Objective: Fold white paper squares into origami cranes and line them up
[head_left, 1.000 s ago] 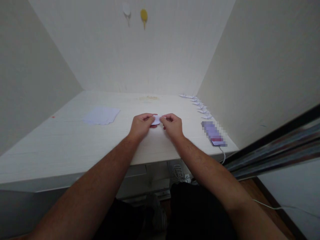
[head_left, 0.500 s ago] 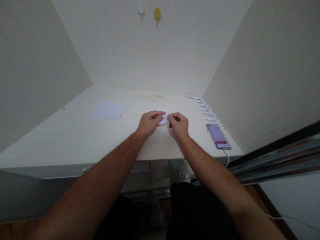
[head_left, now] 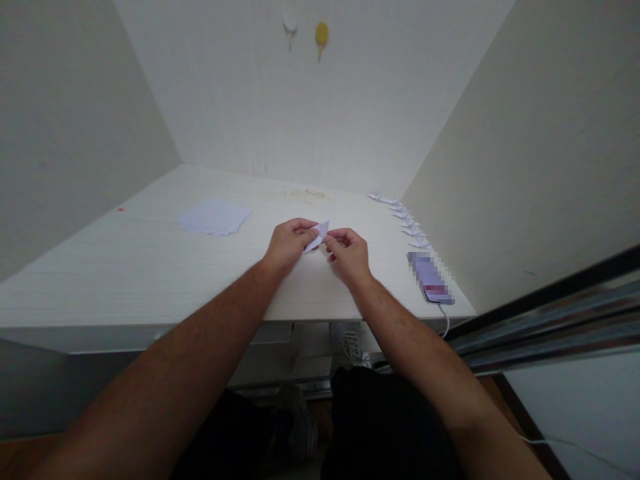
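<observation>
A small piece of folded white paper point(head_left: 319, 236) is held above the middle of the desk, one pointed corner facing up and away from me. My left hand point(head_left: 290, 243) pinches its left side between thumb and fingers. At its right edge, my right hand point(head_left: 349, 251) grips with thumb and index finger, the other fingers curled beneath. Part of the paper is covered by the fingers. To the left lies a stack of white paper sheets point(head_left: 215, 217). Several folded paper figures point(head_left: 413, 231) stand in a row along the right wall.
A phone point(head_left: 431, 277), its screen blurred out, lies near the desk's right front with a white cable point(head_left: 447, 323) hanging over the edge. Walls enclose the white desk point(head_left: 150, 273) on three sides. A yellow hook point(head_left: 322, 33) and a white hook point(head_left: 289, 20) are on the back wall.
The folded paper has turned from lying flat to tilted, with a point now standing up. Both hands have shifted slightly left in view, and the camera view has moved a little.
</observation>
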Demonstrator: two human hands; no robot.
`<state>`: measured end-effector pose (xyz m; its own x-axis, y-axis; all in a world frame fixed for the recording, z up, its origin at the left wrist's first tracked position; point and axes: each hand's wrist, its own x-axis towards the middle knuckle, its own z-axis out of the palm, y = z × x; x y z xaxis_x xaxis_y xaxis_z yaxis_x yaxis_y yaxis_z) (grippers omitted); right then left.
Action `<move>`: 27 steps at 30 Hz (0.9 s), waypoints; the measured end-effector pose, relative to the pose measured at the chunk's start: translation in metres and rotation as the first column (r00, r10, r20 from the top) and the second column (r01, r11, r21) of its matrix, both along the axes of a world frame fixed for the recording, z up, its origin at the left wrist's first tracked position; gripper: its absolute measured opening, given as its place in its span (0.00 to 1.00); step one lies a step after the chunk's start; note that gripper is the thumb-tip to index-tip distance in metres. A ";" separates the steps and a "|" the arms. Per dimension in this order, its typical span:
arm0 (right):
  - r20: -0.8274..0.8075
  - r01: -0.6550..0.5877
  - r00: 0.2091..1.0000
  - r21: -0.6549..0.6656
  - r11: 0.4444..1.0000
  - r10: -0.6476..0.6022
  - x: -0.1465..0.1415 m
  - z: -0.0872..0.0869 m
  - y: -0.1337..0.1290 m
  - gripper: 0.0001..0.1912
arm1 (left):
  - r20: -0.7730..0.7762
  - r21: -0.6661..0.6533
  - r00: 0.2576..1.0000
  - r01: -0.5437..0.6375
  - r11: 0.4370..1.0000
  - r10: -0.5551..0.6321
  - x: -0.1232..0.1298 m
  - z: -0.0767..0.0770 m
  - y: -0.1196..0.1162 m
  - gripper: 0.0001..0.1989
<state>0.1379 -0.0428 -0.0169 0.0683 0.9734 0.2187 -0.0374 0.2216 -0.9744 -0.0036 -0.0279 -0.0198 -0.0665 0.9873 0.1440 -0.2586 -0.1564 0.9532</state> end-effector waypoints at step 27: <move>0.110 0.047 0.993 0.011 0.999 -0.048 0.001 0.005 -0.006 0.11 | -0.019 -0.009 0.998 0.052 0.999 -0.052 0.001 0.003 -0.005 0.13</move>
<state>0.1384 -0.0487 -0.0117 0.0896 0.9676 0.2359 0.0809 0.2290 -0.9700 -0.0025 -0.0329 -0.0169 -0.0124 0.9906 0.1362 -0.2477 -0.1350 0.9594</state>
